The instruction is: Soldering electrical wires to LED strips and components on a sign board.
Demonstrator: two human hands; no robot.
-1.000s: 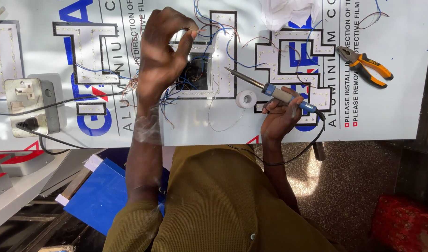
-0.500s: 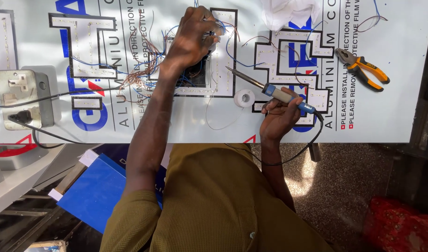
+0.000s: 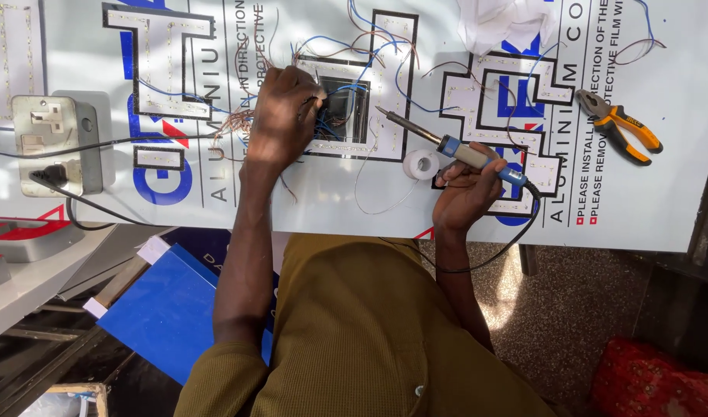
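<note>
Now: left hand (image 3: 283,116) on wires (image 3: 334,116) | right hand (image 3: 466,189) holds soldering iron (image 3: 446,144)

Bare panel (image 3: 323,197) lies below the left hand (image 3: 280,123) — tangled wires (image 3: 334,127) crowd its fingertips, tape roll (image 3: 422,164) beyond.

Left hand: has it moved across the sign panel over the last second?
Yes. The left hand first moved right toward the soldering iron, then drew back left, and now rests at the dark cut-out.

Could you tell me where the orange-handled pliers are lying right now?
In the head view, the orange-handled pliers lie on the white sign panel at far right, beyond the right hand holding the soldering iron.
</note>
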